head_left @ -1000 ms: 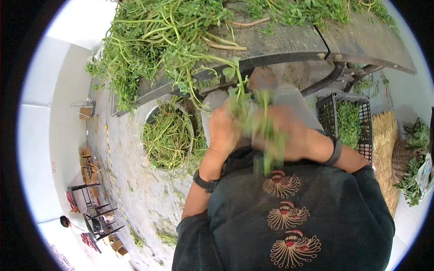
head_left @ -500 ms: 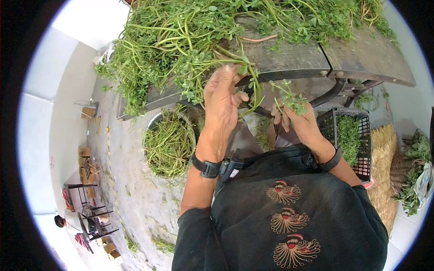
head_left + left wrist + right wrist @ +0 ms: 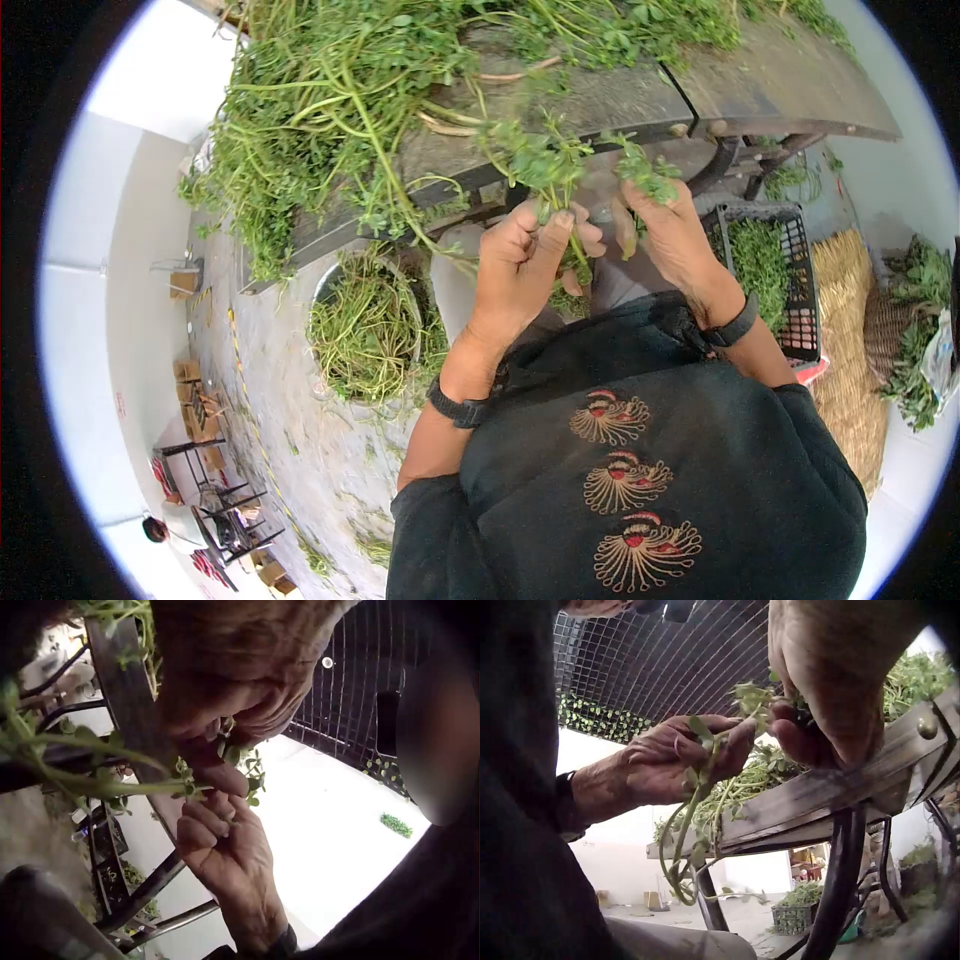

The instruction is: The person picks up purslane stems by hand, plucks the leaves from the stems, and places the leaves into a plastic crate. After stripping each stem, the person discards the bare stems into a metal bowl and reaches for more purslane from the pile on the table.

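In the head view my left hand (image 3: 520,275) pinches a leafy green stem (image 3: 548,165) between thumb and fingers, its leaves standing above the hand. The right wrist view shows the stem's lower part (image 3: 682,855) curling down below that hand. Close by, my right hand (image 3: 682,245) holds a small bunch of leafy tips (image 3: 645,175) with curled fingers. Both hands are over the lap, just short of the edge of a dark wooden table (image 3: 620,105). A large heap of the same greens (image 3: 310,130) covers the table's left part and hangs over its edge.
A round bucket (image 3: 318,300) full of stems stands on the floor at left. On the right are a black plastic crate (image 3: 812,300) of leafy greens, a straw mat (image 3: 845,330) and a wicker basket (image 3: 884,335). Chairs (image 3: 215,490) and a person are far left.
My hands first worked close together, blurred; then the left reached to the heap's edge while the right held a sprig. Now the left is back near the right with a leafy stem.
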Motion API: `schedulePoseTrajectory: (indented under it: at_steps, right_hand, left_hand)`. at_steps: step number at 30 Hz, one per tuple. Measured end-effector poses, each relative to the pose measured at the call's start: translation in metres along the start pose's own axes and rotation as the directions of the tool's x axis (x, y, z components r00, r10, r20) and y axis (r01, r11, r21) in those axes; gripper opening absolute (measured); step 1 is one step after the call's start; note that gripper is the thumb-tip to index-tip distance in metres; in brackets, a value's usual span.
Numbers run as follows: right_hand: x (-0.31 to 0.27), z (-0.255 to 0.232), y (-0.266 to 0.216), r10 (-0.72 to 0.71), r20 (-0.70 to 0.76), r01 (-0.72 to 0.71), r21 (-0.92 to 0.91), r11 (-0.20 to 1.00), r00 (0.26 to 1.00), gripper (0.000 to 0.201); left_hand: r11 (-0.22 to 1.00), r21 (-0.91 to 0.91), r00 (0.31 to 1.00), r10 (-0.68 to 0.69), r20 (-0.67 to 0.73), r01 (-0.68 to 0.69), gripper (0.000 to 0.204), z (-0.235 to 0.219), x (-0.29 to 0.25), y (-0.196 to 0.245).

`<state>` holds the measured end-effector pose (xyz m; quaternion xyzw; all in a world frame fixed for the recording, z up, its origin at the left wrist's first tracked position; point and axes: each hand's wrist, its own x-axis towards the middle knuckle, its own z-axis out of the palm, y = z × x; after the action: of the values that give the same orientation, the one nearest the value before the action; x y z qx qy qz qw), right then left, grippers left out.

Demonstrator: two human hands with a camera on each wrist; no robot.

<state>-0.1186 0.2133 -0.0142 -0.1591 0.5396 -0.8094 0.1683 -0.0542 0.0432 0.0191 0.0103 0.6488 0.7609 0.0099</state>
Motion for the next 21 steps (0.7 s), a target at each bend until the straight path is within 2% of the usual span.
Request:
schedulePoseTrajectory:
  at_steps: [1, 3, 5, 6, 8, 10, 13, 16, 18, 21]
  right_hand:
    - [-0.002, -0.002, 0.001, 0.030, 0.058, -0.034, 0.073, 0.997, 0.998, 0.019]
    - [-0.006, 0.003, 0.003, 0.031, 0.002, -0.032, 0.075, 0.997, 1.000, 0.018]
    - [-0.008, 0.005, 0.001, 0.027, 0.104, -0.036, 0.089, 0.995, 0.994, 0.017]
    - [-0.008, 0.011, -0.006, 0.058, 0.035, -0.057, -0.033, 0.998, 0.998, 0.017]
    - [-0.006, 0.023, -0.012, 0.082, -0.016, -0.083, -0.048, 0.995, 0.997, 0.016]
    - [-0.006, 0.026, -0.011, 0.104, -0.065, -0.108, -0.063, 0.992, 0.993, 0.016]
    - [-0.003, 0.021, -0.004, 0.043, -0.079, -0.047, -0.045, 0.998, 0.996, 0.016]
    - [-0.003, 0.013, 0.002, 0.050, -0.025, -0.050, 0.002, 0.999, 0.998, 0.014]
    - [-0.003, 0.010, 0.006, 0.089, 0.002, -0.089, 0.125, 0.988, 0.996, 0.012]
    - [-0.005, 0.012, 0.000, 0.163, 0.006, -0.162, 0.168, 0.972, 0.987, 0.011]
  left_hand:
    - [0.999, 0.020, 0.999, -0.028, 0.027, 0.028, 0.022, 0.001, -0.002, -0.006]
    - [0.998, 0.041, 0.999, -0.039, 0.035, 0.037, 0.020, 0.004, -0.002, -0.013]
    - [0.993, 0.102, 0.997, -0.055, 0.047, 0.050, 0.018, 0.006, -0.003, -0.017]
    - [0.993, 0.100, 0.997, -0.063, 0.050, 0.058, 0.018, 0.006, -0.003, -0.017]
    - [0.978, 0.204, 0.997, -0.057, 0.050, 0.046, 0.015, 0.007, -0.002, -0.015]
    - [0.973, 0.223, 0.998, -0.061, 0.014, 0.056, 0.016, 0.009, -0.002, -0.014]
    - [0.970, 0.237, 0.997, -0.052, -0.049, 0.062, 0.016, 0.009, -0.003, -0.016]
    - [0.964, 0.250, 0.995, -0.077, -0.063, 0.090, 0.015, 0.008, -0.003, -0.018]
    - [0.958, 0.282, 0.998, -0.042, -0.054, 0.056, 0.016, 0.009, -0.003, -0.020]
    - [0.931, 0.366, 1.000, 0.021, -0.016, -0.014, 0.018, 0.007, -0.003, -0.026]
